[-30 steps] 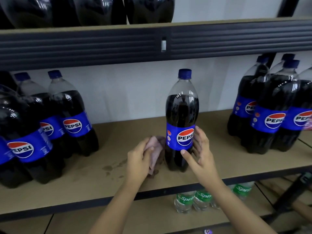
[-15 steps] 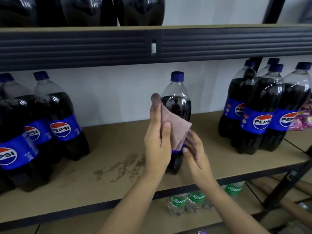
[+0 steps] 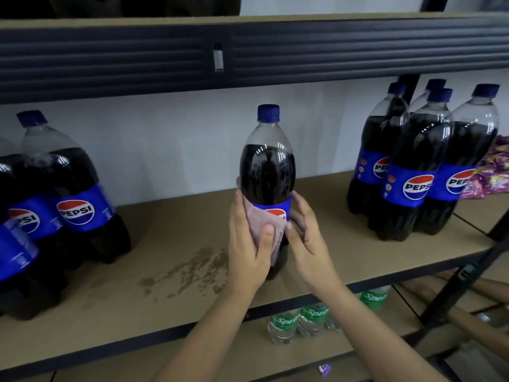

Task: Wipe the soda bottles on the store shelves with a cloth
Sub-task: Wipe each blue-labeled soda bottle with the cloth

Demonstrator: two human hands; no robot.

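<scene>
A single Pepsi bottle (image 3: 267, 172) with a blue cap stands upright in the middle of the brown shelf (image 3: 170, 232). My left hand (image 3: 248, 244) presses a pinkish cloth (image 3: 261, 224) against the bottle's blue label and lower left side. My right hand (image 3: 308, 238) grips the bottle's lower right side, fingers curled around the label. The bottle's base is partly hidden behind my hands.
Groups of Pepsi bottles stand at the left (image 3: 68, 194) and right (image 3: 418, 166) of the same shelf. A dried stain (image 3: 190, 268) marks the board left of my hands. Sprite bottles (image 3: 303, 321) sit on the shelf below. Purple packets (image 3: 493, 172) lie at the far right.
My left hand slid the cloth from the bottle's upper body down onto the label. The dark upper part is uncovered again. My right hand stays at the bottle's lower right.
</scene>
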